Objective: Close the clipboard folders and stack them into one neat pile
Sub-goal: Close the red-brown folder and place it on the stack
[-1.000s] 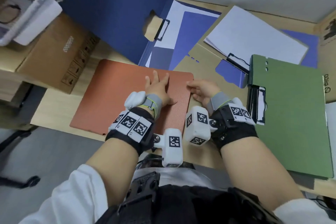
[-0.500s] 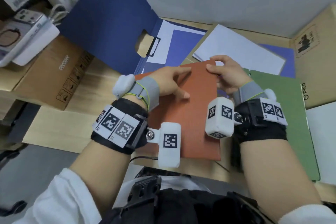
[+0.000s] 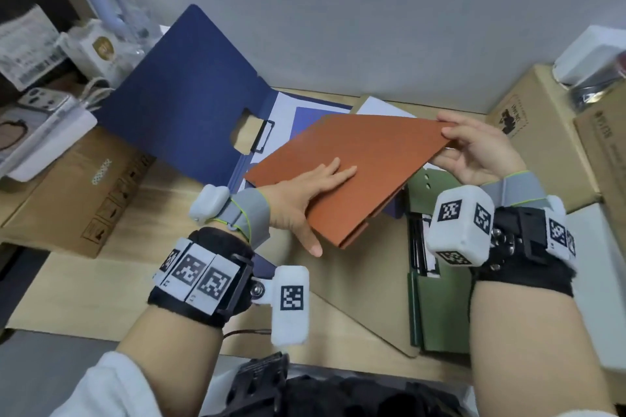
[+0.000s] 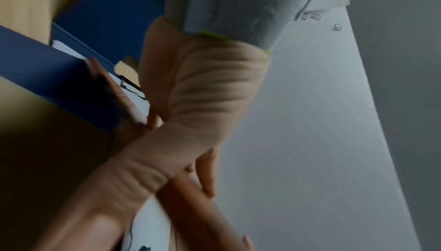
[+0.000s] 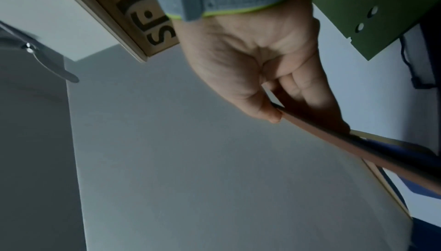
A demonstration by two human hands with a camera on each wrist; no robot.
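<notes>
Now, head view: closed orange folder (image 3: 342, 176) is held above tabletop (image 3: 342, 308); left hand (image 3: 298, 200) flat on top, thumb under.
Left wrist view: blurred, fingers (image 4: 205, 172) straight.
Right wrist view: right hand (image 5: 250, 63) pinches the far corner.
Next, likely: lower it squarely onto green folder (image 3: 437, 315).

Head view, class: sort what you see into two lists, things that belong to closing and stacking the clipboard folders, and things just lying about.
Part of the job:
orange folder, shut, held by left hand and right hand
blue folder, open
green folder

Just lying about:
cardboard box
phone
white packets
</notes>
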